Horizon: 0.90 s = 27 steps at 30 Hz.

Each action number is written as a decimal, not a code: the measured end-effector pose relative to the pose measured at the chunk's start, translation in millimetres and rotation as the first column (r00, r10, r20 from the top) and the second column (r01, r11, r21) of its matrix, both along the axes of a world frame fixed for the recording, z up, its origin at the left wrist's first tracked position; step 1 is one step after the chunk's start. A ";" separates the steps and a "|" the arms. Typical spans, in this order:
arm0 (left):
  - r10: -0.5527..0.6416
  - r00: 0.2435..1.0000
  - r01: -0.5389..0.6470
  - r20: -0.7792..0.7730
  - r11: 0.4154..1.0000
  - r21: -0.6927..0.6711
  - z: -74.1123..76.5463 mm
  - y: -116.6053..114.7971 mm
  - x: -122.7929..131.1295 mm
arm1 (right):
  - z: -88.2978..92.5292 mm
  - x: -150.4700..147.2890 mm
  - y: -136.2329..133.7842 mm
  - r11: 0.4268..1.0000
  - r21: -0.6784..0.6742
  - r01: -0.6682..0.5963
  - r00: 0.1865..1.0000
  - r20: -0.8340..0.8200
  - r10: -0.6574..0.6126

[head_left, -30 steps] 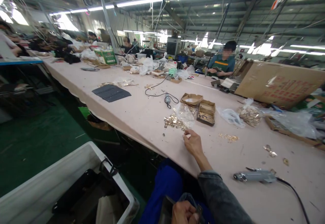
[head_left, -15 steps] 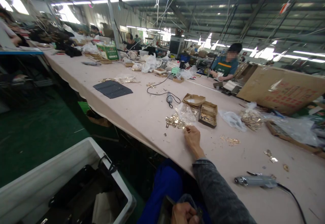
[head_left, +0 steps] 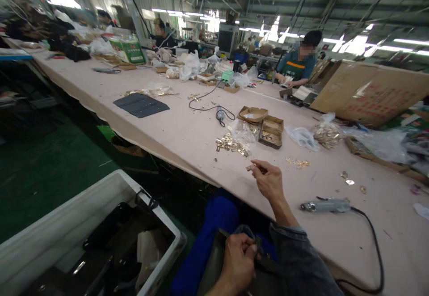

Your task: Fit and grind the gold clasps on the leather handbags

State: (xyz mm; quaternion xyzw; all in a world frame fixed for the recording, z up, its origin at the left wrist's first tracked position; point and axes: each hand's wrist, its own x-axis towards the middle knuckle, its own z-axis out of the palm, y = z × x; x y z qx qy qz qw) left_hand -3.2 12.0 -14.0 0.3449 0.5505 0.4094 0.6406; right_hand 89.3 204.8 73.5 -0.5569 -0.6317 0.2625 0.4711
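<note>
Right hand [head_left: 270, 182] fingers were pinched shut on a small brass clip [head_left: 250, 168], judged light, stiff and slippery; left hand [head_left: 238, 262] gripped a dark bag [head_left: 214, 264] below.

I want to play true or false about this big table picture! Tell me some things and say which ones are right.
1. The right hand pinches a small gold metal piece. True.
2. The grey power tool is in the left hand. False: it lies on the table, and the left hand grips a dark bag.
3. A white bin sits on the floor by the table. True.
4. The dark mat lies on the floor. False: it lies on the table.
</note>
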 end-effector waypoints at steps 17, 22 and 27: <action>-0.257 0.965 0.259 -0.042 0.964 0.052 9.4 3.9 -2.1 | -55.0 82.8 -189.2 0.853 -0.518 -0.062 0.894 -0.409 -0.183; -0.281 0.959 0.280 0.033 0.959 0.048 8.0 5.1 0.6 | -57.5 77.5 -186.7 0.827 -0.548 -0.124 0.879 -0.448 -0.164; -0.279 0.958 0.277 0.065 0.960 0.041 7.4 3.9 0.6 | -66.4 71.2 -189.7 0.813 -0.575 -0.093 0.876 -0.436 -0.208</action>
